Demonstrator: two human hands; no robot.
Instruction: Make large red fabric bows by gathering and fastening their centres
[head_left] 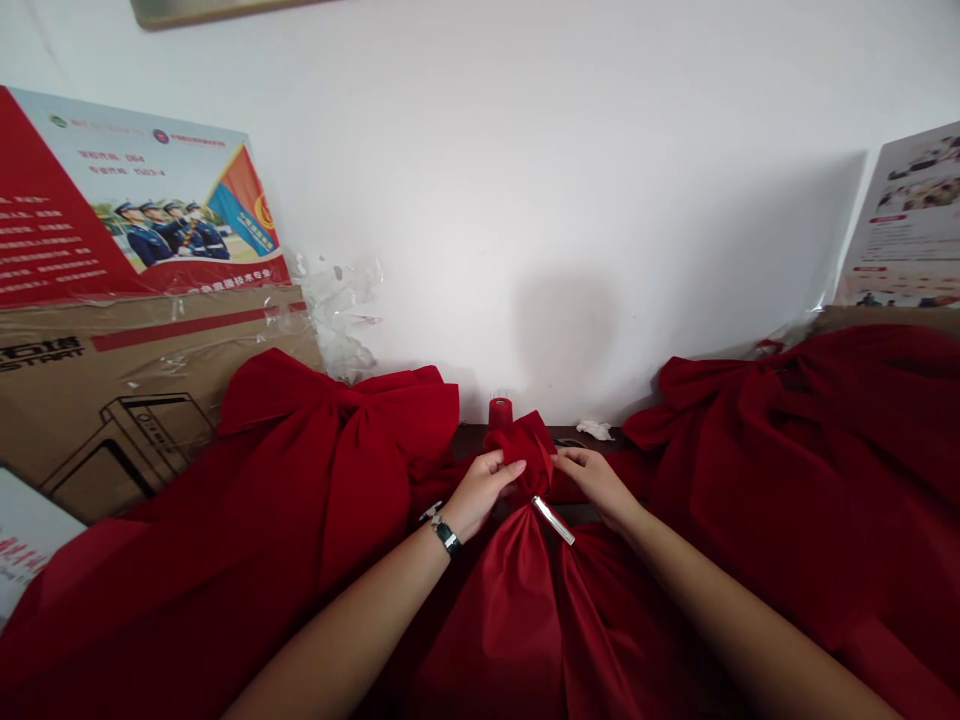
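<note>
A length of red cloth [517, 590] hangs in folds in front of me, gathered tight near its top. At the gather sits a slim silver clip-like piece [553, 521], tilted down to the right. Above it the cloth's end flares up. My left hand [480, 490] pinches the left side of that flared end, thumb on top. On its right edge, my right hand [596, 485] pinches the cloth between thumb and fingers. A watch with a dark band [446, 535] is on my left wrist.
Large red bows with draped cloth lie left [337, 430] and right [750, 420]. A red thread spool [500, 411] and crumpled white tissue [595, 430] stand by the wall. A cardboard box [142, 390] and a poster board [45, 230] are at left, another board [904, 230] at right.
</note>
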